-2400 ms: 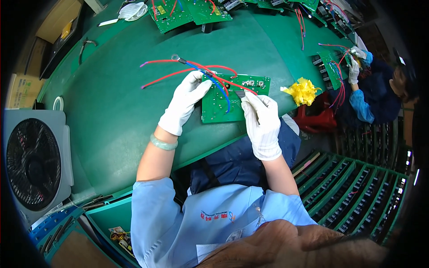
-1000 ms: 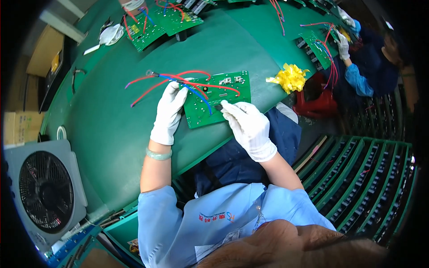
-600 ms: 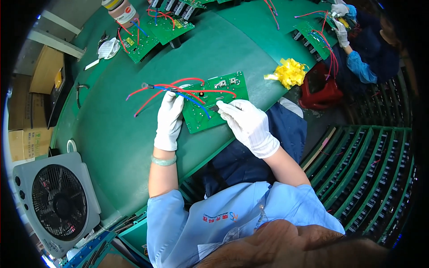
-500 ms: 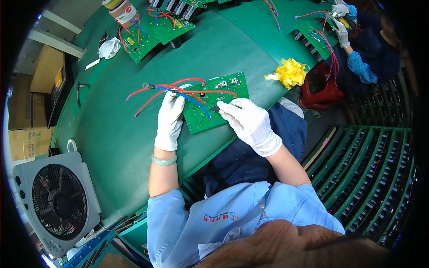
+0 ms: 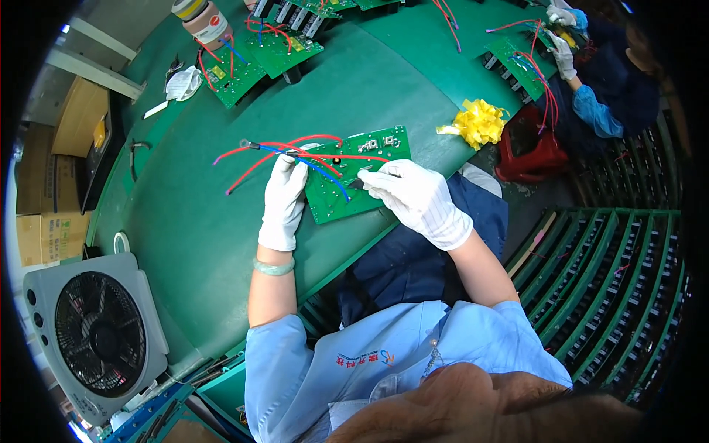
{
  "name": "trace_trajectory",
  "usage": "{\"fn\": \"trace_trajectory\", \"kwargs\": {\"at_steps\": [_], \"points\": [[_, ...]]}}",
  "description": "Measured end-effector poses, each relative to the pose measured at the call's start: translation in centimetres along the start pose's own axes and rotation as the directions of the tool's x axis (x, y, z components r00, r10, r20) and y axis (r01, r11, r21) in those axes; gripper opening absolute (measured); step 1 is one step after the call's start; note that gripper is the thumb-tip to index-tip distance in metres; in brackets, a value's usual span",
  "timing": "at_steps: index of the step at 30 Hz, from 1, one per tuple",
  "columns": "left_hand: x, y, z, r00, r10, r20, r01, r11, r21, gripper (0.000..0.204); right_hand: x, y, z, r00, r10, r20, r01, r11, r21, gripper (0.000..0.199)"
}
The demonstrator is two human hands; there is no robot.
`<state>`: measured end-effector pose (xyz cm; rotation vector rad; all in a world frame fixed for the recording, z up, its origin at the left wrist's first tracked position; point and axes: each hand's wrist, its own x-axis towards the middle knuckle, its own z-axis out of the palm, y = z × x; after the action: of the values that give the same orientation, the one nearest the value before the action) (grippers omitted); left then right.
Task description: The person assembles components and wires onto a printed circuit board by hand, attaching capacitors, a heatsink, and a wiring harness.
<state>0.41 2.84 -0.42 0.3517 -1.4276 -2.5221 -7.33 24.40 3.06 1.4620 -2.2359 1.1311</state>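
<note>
A green circuit board with red and blue wires lies on the green table in front of me. My left hand, in a white glove, rests on the board's left edge, its fingertips pressing the wires where they meet the board. My right hand, also gloved, pinches a small dark tool whose tip touches the middle of the board.
A grey box fan stands at my lower left. More wired boards and a tape roll lie at the table's far side. A bunch of yellow ties, a red stool and green racks are to my right; another gloved person works there.
The view has shifted, so board and hands sit lower and more central. My left hand slid from the wires' middle to the board's left edge; my right stays on the board.
</note>
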Motion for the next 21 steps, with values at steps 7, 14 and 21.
{"fn": "trace_trajectory", "kwargs": {"at_steps": [7, 14, 21], "points": [[0.3, -0.7, -0.8, 0.999, 0.001, 0.033, 0.000, 1.000, -0.024, 0.027, -0.4, 0.3, -0.3, 0.997, -0.051, 0.063, 0.057, 0.993, -0.105, 0.035], [0.6, -0.9, -1.5, 0.999, -0.002, 0.035, 0.000, 0.999, 0.039, 0.028, -0.2, 0.4, -0.8, 0.989, -0.117, 0.092, 0.130, 0.981, -0.144, 0.038], [0.5, -0.7, -0.7, 1.000, -0.022, -0.016, 0.021, 0.999, -0.040, 0.020, -1.8, 0.9, -1.7, 0.986, 0.129, -0.104, -0.137, 0.988, -0.069, 0.040]]}}
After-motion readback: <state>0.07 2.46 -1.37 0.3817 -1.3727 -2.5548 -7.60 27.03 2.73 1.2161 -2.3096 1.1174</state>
